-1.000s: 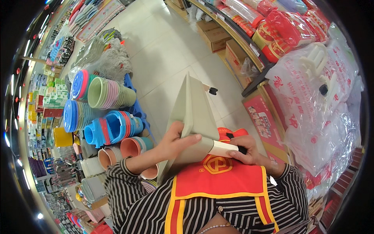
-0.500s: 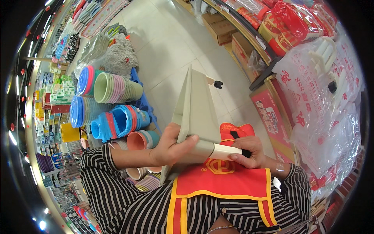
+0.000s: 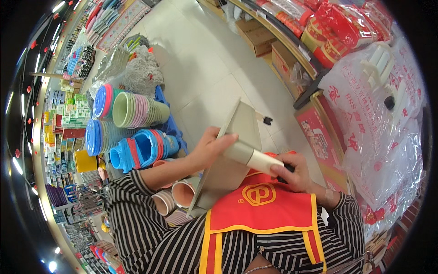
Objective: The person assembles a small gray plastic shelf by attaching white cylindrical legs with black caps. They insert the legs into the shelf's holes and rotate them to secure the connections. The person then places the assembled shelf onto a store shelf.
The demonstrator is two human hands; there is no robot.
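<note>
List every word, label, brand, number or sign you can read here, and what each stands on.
I won't copy wording; print stands here:
Apron: yellow emblem, clear.
Plastic bag: red characters, partly broken up by creases.
Red carton: print too small to read.
Green-white boxes: too small, blurred.
Held item: none visible.
</note>
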